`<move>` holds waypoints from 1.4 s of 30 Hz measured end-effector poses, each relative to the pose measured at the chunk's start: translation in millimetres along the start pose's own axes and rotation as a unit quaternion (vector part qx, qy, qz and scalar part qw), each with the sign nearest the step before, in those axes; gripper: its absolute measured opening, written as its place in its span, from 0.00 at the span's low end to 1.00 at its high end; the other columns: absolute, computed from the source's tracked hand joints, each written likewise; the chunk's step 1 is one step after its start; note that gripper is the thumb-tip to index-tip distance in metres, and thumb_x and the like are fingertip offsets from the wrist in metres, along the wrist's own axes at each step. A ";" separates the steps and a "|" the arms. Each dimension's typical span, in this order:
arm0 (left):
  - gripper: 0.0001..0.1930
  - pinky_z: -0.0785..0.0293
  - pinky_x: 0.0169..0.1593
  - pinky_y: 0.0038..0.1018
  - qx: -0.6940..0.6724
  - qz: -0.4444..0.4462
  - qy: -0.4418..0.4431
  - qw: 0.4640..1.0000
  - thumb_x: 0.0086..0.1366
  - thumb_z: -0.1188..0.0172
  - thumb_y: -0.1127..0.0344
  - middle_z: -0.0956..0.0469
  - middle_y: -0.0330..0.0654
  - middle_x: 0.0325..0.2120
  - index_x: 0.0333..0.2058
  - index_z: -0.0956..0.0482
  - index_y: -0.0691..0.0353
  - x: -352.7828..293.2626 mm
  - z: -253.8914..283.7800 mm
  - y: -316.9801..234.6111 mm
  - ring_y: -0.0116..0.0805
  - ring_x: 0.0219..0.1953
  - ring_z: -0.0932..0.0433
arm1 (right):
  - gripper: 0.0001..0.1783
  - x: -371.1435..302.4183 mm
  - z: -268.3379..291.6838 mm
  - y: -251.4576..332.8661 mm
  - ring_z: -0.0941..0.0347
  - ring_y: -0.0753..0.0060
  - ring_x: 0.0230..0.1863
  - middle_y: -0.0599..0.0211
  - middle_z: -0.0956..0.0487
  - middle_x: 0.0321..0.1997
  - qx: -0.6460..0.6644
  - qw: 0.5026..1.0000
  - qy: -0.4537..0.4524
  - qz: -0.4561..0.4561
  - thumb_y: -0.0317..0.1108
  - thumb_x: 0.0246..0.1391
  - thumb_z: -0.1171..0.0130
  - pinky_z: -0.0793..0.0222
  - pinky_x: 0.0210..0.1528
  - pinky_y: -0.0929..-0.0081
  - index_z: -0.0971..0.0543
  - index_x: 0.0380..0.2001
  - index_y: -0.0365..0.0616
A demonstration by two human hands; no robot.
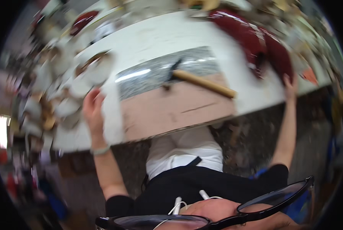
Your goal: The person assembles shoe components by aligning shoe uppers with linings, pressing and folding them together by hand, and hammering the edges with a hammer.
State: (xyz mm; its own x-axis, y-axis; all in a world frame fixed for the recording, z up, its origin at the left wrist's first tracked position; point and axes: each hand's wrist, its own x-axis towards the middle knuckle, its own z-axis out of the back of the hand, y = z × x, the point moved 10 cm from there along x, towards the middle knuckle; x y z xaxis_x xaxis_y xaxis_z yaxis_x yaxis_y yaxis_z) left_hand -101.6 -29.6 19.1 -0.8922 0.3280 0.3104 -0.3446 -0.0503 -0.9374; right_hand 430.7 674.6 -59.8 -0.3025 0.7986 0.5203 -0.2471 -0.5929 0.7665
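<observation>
My right hand [290,89] is at the near end of a glossy dark red piece [276,51], with its fingers closed on the tip. Another glossy dark red piece [242,36] lies against it, both long and boot-like, though blur hides their exact kind. At the left, my left hand [93,109] is over the white table, fingers loosely bent and raised, with nothing visible in them. Several blurred whitish curved pieces [96,71] are close to it. Between my hands a hammer [204,82] with a wooden handle and dark head lies on a work board.
The board has a grey speckled strip [140,82] at its far side and a pinkish near part [171,111]. A white table [160,32] carries it. Blurred clutter crowds the left and far right, including an orange scrap [309,74]. Another dark red item [83,22] is far left.
</observation>
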 end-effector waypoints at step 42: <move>0.23 0.28 0.42 0.28 0.175 -0.253 0.138 0.941 0.50 0.30 0.64 0.24 0.44 0.36 0.43 0.27 0.66 86.1 -93.6 -148.2 0.34 0.37 0.24 | 0.22 -144.4 -425.6 422.6 0.25 0.74 0.39 0.64 0.22 0.38 0.458 0.718 0.484 -0.200 0.37 0.51 0.34 0.28 0.43 0.74 0.25 0.46 0.35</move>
State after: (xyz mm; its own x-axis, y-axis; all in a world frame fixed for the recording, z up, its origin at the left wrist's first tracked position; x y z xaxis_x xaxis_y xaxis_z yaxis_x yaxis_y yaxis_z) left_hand -100.0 94.4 169.9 -0.4939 0.6240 0.6056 -0.8237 -0.1125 -0.5558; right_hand -21.9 264.7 28.6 -0.9840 0.1765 0.0243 0.0831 0.3345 0.9387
